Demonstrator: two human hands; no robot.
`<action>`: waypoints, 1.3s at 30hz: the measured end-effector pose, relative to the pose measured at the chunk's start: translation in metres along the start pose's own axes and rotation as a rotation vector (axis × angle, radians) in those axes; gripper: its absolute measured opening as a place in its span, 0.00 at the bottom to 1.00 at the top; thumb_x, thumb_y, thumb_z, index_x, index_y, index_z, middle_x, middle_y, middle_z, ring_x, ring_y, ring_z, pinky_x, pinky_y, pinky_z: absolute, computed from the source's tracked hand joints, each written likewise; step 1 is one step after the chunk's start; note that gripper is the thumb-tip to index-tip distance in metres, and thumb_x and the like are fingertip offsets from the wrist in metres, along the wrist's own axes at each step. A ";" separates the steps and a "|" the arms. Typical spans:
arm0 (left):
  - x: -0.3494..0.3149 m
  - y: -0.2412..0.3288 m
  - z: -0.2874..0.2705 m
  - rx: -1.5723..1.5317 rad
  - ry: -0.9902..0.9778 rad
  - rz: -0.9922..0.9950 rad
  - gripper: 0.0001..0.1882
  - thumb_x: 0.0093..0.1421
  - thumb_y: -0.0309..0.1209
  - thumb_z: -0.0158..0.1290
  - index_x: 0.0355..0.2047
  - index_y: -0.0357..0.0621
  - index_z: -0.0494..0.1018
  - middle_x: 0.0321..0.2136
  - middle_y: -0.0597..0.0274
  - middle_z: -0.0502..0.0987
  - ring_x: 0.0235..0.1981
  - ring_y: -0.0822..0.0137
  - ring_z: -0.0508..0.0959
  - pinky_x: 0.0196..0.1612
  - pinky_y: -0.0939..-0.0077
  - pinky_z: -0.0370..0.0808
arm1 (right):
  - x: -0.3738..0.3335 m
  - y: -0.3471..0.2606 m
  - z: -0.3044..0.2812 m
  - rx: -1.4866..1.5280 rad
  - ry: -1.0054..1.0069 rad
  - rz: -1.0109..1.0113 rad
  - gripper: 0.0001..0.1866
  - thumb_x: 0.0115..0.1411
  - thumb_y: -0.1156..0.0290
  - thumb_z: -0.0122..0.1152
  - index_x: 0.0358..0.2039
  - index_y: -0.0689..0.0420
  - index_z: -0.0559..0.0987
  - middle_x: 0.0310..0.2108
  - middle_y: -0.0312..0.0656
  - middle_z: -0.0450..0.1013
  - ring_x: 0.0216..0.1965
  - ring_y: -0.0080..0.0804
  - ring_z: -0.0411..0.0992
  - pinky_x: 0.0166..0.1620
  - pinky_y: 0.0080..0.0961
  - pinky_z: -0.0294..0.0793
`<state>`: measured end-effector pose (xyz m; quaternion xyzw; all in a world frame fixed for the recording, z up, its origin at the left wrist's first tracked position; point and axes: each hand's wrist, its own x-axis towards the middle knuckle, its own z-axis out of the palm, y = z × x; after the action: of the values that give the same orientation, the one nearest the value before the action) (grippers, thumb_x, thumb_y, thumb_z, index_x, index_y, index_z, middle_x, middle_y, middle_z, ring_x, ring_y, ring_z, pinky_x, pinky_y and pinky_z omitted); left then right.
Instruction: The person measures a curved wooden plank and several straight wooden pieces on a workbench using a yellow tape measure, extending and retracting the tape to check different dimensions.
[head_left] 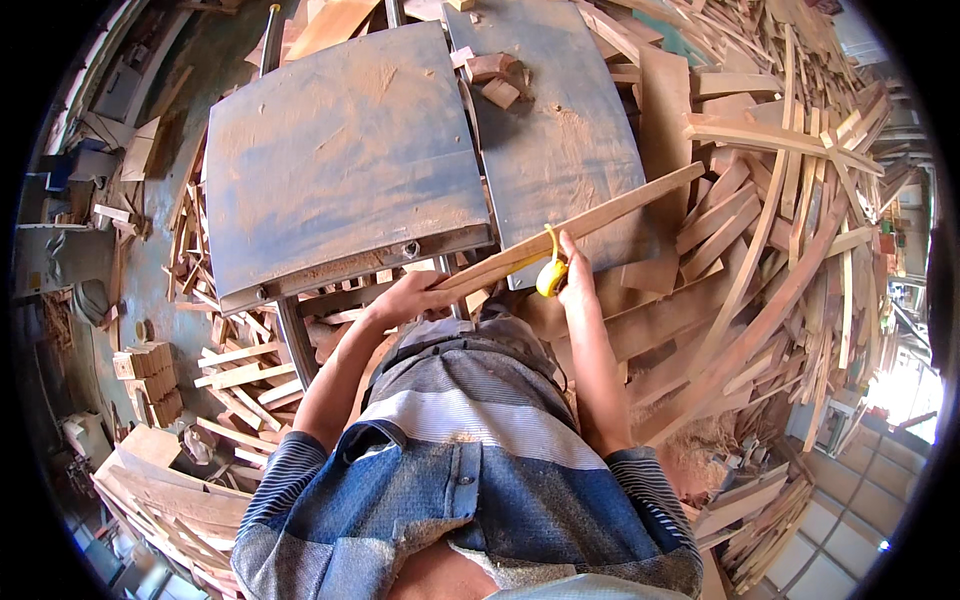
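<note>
Crosswise, the narrow wooden plank [610, 211] lies in front of my waist, its long axis slanting from my left hand [405, 298] at the near end, up and away to the right, over the closer edge of the right-hand metal tabletop panel [555, 150]. My left hand is closed round that near end, so the whole free length stretches off to its right and forward. My right hand [573, 272] grips the yellow tape measure [549, 279], its case just on the body side of the plank, partway along; my fingers reach up to the wood there, though I cannot tell how hard they press on it. A bit of yellow curls up from the case over the plank's face, and a yellow strip of blade [522, 264] runs from there towards my left hand, roughly in line with the wood. Between the two, my right hand is much the nearer to the plank's far tip, which sticks out beyond it, past the panel's right side. Well ahead of both hands, small wood offcuts [500, 92] sit on the same panel, beside the gap dividing it from the left-hand panel [340, 150].
</note>
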<state>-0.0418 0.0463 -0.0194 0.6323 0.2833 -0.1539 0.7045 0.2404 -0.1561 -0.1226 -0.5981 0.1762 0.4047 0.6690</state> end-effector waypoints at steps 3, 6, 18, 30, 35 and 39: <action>-0.029 -0.003 -0.007 0.362 0.139 0.165 0.16 0.62 0.37 0.61 0.39 0.36 0.76 0.28 0.52 0.77 0.28 0.63 0.75 0.34 0.64 0.73 | 0.003 -0.014 -0.003 0.011 0.062 -0.044 0.25 0.56 0.52 0.76 0.46 0.56 0.81 0.33 0.33 0.74 0.33 0.27 0.72 0.37 0.31 0.73; -0.046 -0.027 -0.015 0.484 0.216 0.209 0.17 0.59 0.36 0.63 0.40 0.38 0.74 0.29 0.46 0.76 0.30 0.50 0.74 0.37 0.58 0.72 | 0.017 -0.020 -0.007 0.016 0.103 -0.040 0.19 0.59 0.51 0.73 0.41 0.51 0.81 0.32 0.31 0.75 0.33 0.25 0.73 0.37 0.28 0.76; -0.043 -0.090 -0.018 0.739 0.575 0.319 0.33 0.53 0.36 0.67 0.58 0.40 0.70 0.59 0.43 0.71 0.62 0.42 0.69 0.62 0.48 0.68 | -0.059 -0.065 0.045 -0.015 0.030 -0.462 0.20 0.61 0.60 0.71 0.47 0.59 0.80 0.43 0.41 0.78 0.42 0.28 0.76 0.43 0.29 0.77; 0.001 -0.135 -0.083 0.954 1.017 0.333 0.18 0.55 0.37 0.63 0.45 0.47 0.78 0.43 0.59 0.81 0.49 0.56 0.78 0.58 0.57 0.68 | -0.126 -0.199 0.054 -0.974 -0.127 -0.870 0.22 0.64 0.66 0.68 0.51 0.68 0.76 0.40 0.41 0.77 0.35 0.25 0.72 0.39 0.25 0.74; 0.008 -0.130 -0.074 0.912 1.041 0.303 0.12 0.57 0.39 0.62 0.38 0.49 0.79 0.39 0.62 0.82 0.46 0.57 0.78 0.55 0.59 0.69 | -0.060 -0.174 0.003 -1.550 -0.191 -1.229 0.32 0.58 0.64 0.73 0.58 0.67 0.75 0.52 0.59 0.77 0.50 0.51 0.77 0.53 0.40 0.75; 0.001 -0.126 -0.067 0.872 1.038 0.258 0.15 0.59 0.42 0.61 0.42 0.48 0.80 0.39 0.60 0.82 0.47 0.56 0.79 0.54 0.58 0.70 | -0.049 -0.143 0.020 -1.897 -0.319 -1.020 0.30 0.53 0.69 0.74 0.56 0.62 0.76 0.50 0.59 0.77 0.50 0.59 0.76 0.51 0.46 0.76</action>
<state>-0.1272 0.0929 -0.1243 0.8785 0.4185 0.1538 0.1718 0.3134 -0.1473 0.0114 -0.8142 -0.5659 0.1234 0.0392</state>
